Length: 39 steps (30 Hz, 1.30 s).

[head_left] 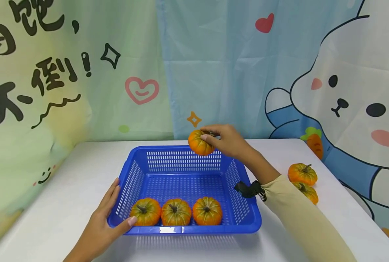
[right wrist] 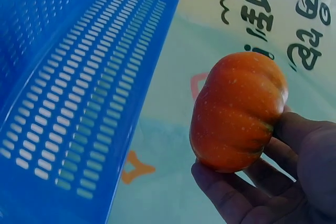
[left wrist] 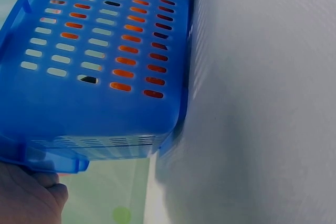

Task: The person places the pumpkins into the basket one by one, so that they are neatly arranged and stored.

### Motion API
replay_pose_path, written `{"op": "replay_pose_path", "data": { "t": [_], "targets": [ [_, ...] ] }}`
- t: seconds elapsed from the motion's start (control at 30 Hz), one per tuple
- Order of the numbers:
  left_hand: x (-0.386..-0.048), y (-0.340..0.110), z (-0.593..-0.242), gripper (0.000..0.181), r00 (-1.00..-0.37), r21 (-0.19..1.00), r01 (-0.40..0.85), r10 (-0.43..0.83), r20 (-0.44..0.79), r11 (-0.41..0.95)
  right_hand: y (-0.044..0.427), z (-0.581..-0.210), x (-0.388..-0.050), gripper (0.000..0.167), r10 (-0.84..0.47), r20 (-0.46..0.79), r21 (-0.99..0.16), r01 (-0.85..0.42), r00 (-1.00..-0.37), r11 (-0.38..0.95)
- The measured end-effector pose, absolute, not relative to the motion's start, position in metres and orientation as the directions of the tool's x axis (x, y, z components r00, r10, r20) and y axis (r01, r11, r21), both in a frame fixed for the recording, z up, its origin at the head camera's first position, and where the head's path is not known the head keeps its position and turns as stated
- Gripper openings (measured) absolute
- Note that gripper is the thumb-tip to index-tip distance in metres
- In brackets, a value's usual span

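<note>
Through my remote feed, the head view looks forward and down over the table [head_left: 60, 203], far enough back to take in the whole basket [head_left: 220, 229], the left hand [head_left: 99, 225], the right hand [head_left: 227, 140] and the backdrop [head_left: 207, 72]. The left wrist view sits close to the basket's outer wall [left wrist: 79, 103], table on the frame's right (I read it sideways). The right wrist view faces the backdrop, its lettering [right wrist: 257, 24] tipped over, with one pumpkin [right wrist: 236, 111] near the lens. Head and right wrist share that pumpkin; all three share the basket.
</note>
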State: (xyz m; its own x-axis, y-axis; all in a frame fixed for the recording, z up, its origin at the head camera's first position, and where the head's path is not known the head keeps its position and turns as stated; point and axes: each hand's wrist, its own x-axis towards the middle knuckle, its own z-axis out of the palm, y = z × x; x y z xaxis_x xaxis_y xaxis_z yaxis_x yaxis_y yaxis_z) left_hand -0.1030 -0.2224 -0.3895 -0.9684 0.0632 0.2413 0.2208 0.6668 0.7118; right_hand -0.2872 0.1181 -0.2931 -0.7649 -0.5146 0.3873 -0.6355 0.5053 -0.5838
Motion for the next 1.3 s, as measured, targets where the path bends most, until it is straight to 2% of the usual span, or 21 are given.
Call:
{"op": "replay_pose_path", "data": {
  "t": [0.47, 0.87, 1.07, 1.3],
  "targets": [
    [-0.102, -0.222, -0.388, 0.093, -0.97, 0.699, 0.212, 0.059, 0.236, 0.683, 0.072, -0.3, -0.273, 0.034, -0.681, 0.329, -0.602, -0.701, -0.654, 0.383],
    [-0.103, -0.222, -0.387, 0.093, -0.973, 0.701, 0.207, 0.067, 0.222, 0.682, 0.038, -0.311, -0.262, 0.033, -0.732, 0.192, -0.599, -0.669, -0.653, 0.44],
    [-0.103, -0.223, -0.386, 0.093, -0.974, 0.702, 0.204, 0.071, 0.214, 0.682, 0.026, -0.311, -0.264, 0.039, -0.731, 0.142, -0.583, -0.653, -0.668, 0.483],
    [-0.102, -0.223, -0.386, 0.093, -0.974, 0.703, 0.204, 0.07, 0.215, 0.681, 0.008, -0.314, -0.265, 0.039, -0.771, 0.078, -0.518, -0.687, -0.631, 0.51]
  ]
}}
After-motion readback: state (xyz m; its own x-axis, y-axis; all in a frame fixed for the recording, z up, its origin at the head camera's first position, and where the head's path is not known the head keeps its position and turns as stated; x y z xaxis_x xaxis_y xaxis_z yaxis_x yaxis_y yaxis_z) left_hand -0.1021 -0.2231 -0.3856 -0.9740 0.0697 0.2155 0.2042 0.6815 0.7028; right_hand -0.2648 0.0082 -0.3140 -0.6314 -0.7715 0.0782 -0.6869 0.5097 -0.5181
